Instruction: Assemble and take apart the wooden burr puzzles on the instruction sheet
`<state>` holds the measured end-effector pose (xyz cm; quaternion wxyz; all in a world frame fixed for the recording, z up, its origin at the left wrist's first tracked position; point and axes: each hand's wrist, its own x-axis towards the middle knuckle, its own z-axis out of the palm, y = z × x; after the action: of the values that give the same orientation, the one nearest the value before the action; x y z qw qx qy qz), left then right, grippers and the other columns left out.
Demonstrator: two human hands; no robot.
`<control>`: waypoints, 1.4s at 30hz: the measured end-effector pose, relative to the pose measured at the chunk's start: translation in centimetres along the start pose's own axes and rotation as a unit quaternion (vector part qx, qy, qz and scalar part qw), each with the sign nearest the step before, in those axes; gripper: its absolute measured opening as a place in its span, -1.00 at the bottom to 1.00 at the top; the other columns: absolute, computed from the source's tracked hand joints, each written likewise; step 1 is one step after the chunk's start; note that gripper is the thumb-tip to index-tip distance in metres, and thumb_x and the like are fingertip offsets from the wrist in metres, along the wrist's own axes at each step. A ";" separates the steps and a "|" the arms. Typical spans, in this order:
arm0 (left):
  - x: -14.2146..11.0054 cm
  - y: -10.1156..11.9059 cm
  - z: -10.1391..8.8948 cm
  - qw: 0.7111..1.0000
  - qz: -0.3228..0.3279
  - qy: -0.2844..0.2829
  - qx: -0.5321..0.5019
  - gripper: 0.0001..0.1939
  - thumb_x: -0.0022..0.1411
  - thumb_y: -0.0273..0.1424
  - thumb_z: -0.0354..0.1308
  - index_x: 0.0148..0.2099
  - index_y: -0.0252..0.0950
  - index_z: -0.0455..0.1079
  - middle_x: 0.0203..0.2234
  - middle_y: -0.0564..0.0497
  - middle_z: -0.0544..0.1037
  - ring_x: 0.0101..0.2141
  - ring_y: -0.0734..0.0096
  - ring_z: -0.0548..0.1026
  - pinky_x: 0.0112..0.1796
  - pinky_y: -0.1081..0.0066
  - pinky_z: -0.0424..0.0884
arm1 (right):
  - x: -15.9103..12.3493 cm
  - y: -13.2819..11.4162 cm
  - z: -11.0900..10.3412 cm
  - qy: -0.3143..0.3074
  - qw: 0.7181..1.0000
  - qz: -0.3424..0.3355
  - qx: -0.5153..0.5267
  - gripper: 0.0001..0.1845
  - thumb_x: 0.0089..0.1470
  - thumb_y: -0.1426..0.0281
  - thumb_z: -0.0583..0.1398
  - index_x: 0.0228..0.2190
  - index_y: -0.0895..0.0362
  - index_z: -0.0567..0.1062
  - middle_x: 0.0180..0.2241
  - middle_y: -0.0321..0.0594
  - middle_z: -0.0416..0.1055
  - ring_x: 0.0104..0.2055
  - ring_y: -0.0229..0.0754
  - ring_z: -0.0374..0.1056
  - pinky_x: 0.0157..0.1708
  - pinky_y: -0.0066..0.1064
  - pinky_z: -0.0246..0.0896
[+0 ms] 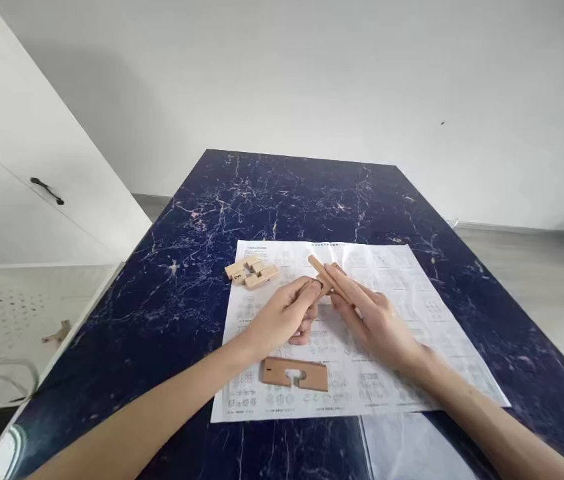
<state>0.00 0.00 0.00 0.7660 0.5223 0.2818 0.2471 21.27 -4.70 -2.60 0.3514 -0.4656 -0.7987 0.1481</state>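
Above a printed sheet [402, 347] on the blue counter [287, 193], the left hand [289, 310] and right hand [369, 317] pinch in their fingers [357, 291] wooden pieces [318, 265] that meet between them, while a notched brown piece [277, 373] lies toward the sheet's near edge and a pale wooden cluster [258, 279] overlaps its left edge.

A plain indoor room, likely in a home, surrounds a dark-blue, white-veined table [282, 200] stretching out beyond the left hand [289, 310] and right hand [375, 317]. A white wall [312, 80] rises past both hands; a white cabinet [22, 133] with a black handle [47, 191] stands well to the left hand's left, while pale grey flooring [537, 273] shows beyond the right hand.
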 end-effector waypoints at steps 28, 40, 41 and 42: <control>-0.1 0.0 0.4 1.000 0.006 0.017 0.003 -0.69 0.59 -0.10 -0.02 -0.18 -0.18 0.23 -0.51 0.21 0.03 -0.59 0.58 -0.05 -0.63 0.53 0.00 | 0.1 -0.8 0.8 0.029 0.996 -0.031 -0.077 -0.29 0.51 0.48 0.02 0.54 -0.09 -0.01 -0.08 -0.05 0.63 -0.37 -0.16 0.55 -0.49 -0.36 0.50; 0.0 0.0 0.4 1.000 0.002 0.005 0.001 -0.67 0.61 -0.13 -0.05 -0.21 -0.20 0.18 -0.46 0.19 0.12 -0.59 0.60 -0.02 -0.59 0.51 0.07 | 0.1 -0.3 0.7 0.012 1.000 0.025 -0.013 -0.40 0.49 0.42 0.03 0.47 -0.10 0.18 -0.16 -0.12 0.59 -0.31 -0.10 0.52 -0.34 -0.27 0.51; 0.0 0.0 0.4 1.000 0.002 0.004 0.002 -0.67 0.61 -0.13 -0.05 -0.22 -0.21 0.17 -0.46 0.19 0.12 -0.59 0.61 -0.01 -0.59 0.51 0.07 | 0.1 -0.4 0.7 0.014 1.000 0.025 -0.011 -0.41 0.49 0.41 0.03 0.46 -0.09 0.20 -0.13 -0.10 0.59 -0.30 -0.10 0.53 -0.33 -0.27 0.51; 0.0 0.0 0.4 1.000 0.002 0.004 0.001 -0.66 0.61 -0.13 -0.06 -0.22 -0.21 0.17 -0.46 0.19 0.13 -0.59 0.61 -0.01 -0.59 0.51 0.08 | 0.1 -0.5 0.7 0.015 0.999 0.027 -0.010 -0.42 0.49 0.40 0.04 0.45 -0.08 0.21 -0.10 -0.09 0.59 -0.32 -0.11 0.52 -0.34 -0.27 0.51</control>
<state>0.32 -0.28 0.12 0.7640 0.5225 0.2837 0.2506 20.41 -4.82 -2.71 0.3545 -0.4929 -0.7818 0.1423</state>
